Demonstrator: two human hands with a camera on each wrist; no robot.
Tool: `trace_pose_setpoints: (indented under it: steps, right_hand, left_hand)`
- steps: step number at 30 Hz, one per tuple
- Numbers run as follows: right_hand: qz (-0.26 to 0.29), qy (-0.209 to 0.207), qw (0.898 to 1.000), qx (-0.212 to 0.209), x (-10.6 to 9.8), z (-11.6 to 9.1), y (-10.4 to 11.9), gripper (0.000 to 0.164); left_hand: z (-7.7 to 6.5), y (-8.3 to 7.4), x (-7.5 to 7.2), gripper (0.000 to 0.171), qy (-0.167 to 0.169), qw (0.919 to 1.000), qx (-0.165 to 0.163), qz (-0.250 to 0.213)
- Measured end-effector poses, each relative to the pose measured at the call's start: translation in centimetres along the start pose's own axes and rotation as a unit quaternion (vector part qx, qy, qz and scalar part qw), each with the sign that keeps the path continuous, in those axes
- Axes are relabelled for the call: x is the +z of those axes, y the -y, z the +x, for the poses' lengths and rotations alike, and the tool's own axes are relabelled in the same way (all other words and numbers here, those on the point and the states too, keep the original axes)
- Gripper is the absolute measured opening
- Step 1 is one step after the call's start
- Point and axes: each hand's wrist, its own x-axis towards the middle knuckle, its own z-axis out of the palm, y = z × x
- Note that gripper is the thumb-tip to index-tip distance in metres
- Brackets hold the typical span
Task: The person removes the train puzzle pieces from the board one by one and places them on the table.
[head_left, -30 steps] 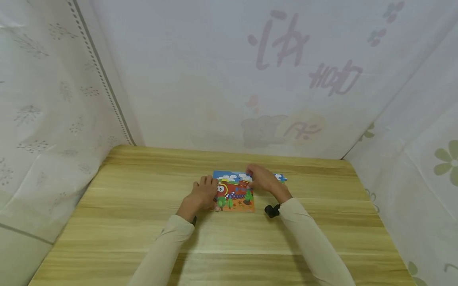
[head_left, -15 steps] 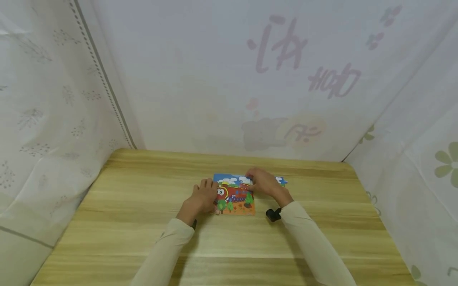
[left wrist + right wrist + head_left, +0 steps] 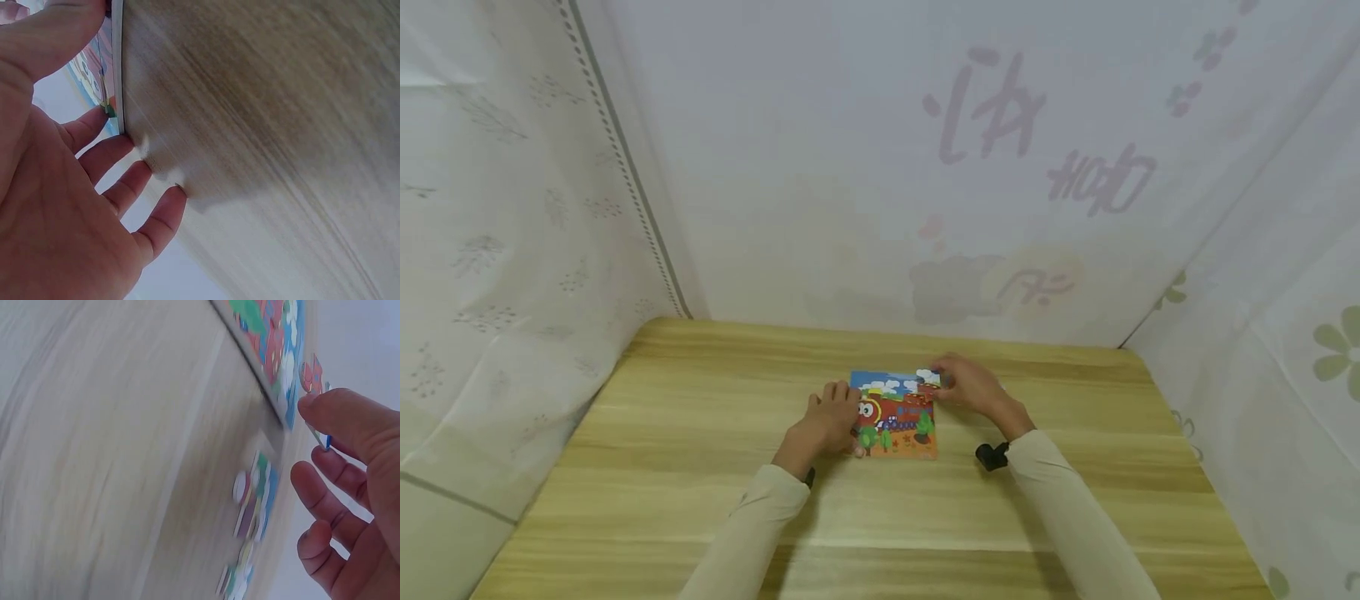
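A jigsaw puzzle (image 3: 897,440) in a thin flat tray shows a red cartoon train, green trees and a cloudy sky. My left hand (image 3: 829,417) rests at its left edge; in the left wrist view the spread fingers (image 3: 165,215) touch the table and the tray's side. My right hand (image 3: 976,392) pinches a puzzle piece (image 3: 315,374) between thumb and index finger, raised above the tray's upper right corner. That piece carries white cloud and red train parts. The other right fingers curl loosely.
Loose puzzle pieces (image 3: 253,497) lie on the wooden table (image 3: 700,475) right of the tray, hidden behind the right hand in the head view. Patterned cloth (image 3: 820,167) hangs behind the table and at both sides. A black device (image 3: 992,456) sits at the right wrist.
My right hand has drawn back slightly to the right, lifting the piece from the upper right corner. The left hand stays at the tray's edge. The head view has tilted up slightly.
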Motion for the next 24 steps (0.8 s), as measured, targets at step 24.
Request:
trace_pose_setpoints:
  steps: [24]
  right_hand:
    - [-0.004, -0.021, 1.0, -0.006, -1.2, -2.6, -6.8, 0.051]
  left_hand:
    - [-0.4, 0.1, 0.1, 0.091, -0.011, 0.9997, 0.007, -0.018]
